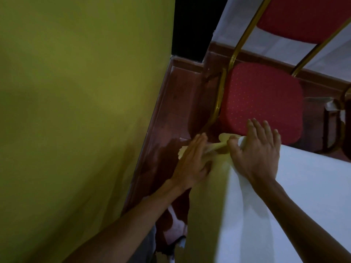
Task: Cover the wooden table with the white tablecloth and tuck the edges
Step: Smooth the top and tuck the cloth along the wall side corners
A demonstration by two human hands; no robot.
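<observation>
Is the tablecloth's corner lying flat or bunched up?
Bunched: the white tablecloth is gathered into a twisted strip between the left hand and right hand.

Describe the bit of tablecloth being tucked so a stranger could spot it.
Start at the big yellow-green wall on the left, then drop to the white tablecloth at lower right. At its far corner, just short of the red chair seat, a bunched strip runs between the left hand and right hand; unlike the smooth cloth around it, it is twisted and gathered.

Operator body: hands and forearms
Left hand point(190, 164) and right hand point(259, 154) bare; left forearm point(133, 223) and right forearm point(303, 215) bare, uncovered down to the lower frame edge.
</observation>
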